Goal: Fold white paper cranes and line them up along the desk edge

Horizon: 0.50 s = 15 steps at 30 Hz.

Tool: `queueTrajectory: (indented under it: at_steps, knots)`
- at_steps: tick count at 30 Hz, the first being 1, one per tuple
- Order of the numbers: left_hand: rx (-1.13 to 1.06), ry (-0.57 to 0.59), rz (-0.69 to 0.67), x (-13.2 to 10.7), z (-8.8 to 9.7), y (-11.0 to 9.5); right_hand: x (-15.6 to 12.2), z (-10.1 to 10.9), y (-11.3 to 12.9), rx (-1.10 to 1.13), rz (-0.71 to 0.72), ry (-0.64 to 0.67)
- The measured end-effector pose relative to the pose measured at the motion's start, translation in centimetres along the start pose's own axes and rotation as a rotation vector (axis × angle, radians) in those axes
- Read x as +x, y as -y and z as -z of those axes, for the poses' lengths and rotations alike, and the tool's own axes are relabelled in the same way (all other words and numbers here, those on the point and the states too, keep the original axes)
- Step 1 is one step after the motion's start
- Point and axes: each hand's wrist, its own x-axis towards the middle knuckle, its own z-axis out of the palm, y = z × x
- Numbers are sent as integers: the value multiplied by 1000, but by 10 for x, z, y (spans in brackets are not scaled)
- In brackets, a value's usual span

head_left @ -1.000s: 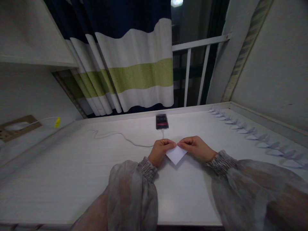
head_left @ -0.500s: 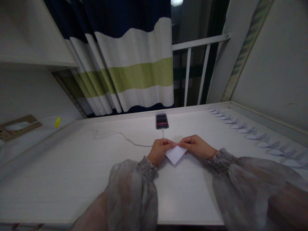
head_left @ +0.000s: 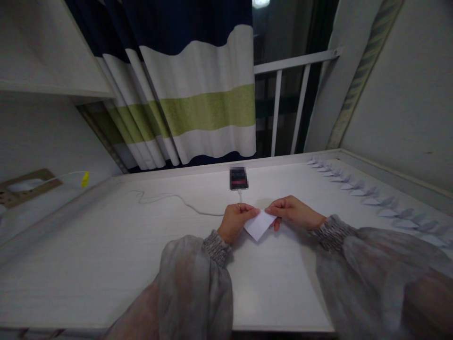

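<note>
A small white folded paper (head_left: 258, 227), diamond-shaped with one corner toward me, is held between my hands above the white table. My left hand (head_left: 236, 221) pinches its upper left edge between thumb and fingers; a ring shows on one finger. On the upper right side, my right hand (head_left: 292, 211) grips the paper with thumb and forefinger, and a lower fingertip shows beneath. The fingers behind the paper are partly hidden.
Beyond my hands a dark phone (head_left: 239, 178) lies with a white cable (head_left: 187, 205) running left. Several folded white paper shapes (head_left: 371, 200) stand in a row along the right edge of the table (head_left: 106, 264). A striped curtain (head_left: 208, 108) hangs behind.
My right hand has shifted slightly to the right, so the thumbs are farther apart along the paper's top. The paper is tilted a little. My left hand has barely moved.
</note>
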Motion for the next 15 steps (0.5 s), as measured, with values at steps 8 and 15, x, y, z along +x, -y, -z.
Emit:
queueTrajectory:
  at_steps: [8,15]
  knots:
    - [-29,11,-17,2,3,3,1,5,1,46,-79,-11]
    - [-29,-31,-52,3,8,3,-1,16,2,86,-51,0]
